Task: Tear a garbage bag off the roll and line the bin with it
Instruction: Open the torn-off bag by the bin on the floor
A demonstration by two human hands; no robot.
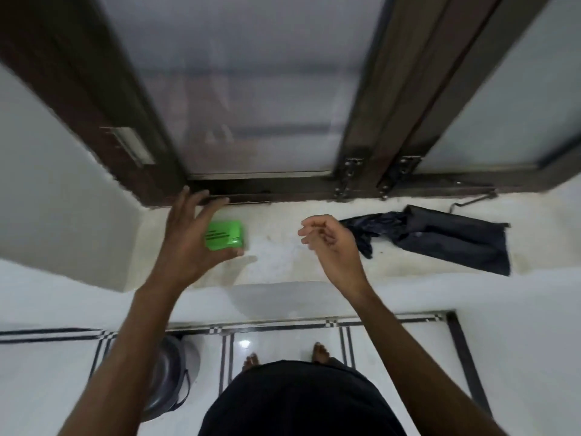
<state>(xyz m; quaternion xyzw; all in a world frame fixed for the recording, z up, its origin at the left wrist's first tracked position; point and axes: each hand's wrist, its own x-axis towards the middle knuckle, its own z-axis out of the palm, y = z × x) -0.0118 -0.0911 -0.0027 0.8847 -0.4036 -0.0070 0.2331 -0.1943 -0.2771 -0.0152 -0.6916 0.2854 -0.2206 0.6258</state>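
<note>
Roll set aside, bag torn free on the window ledge

Left hand (188, 243) loosely spread around the green roll (224, 239) near the ledge's (283, 265) left end — right hand (330, 243) half-curled, empty; black bag (440, 237) lies toward the right end, bin (166, 379) below.

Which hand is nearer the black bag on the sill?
Right. The right hand hangs just beside the black bag's crumpled end; the left hand is farther away, at the green roll.
</note>
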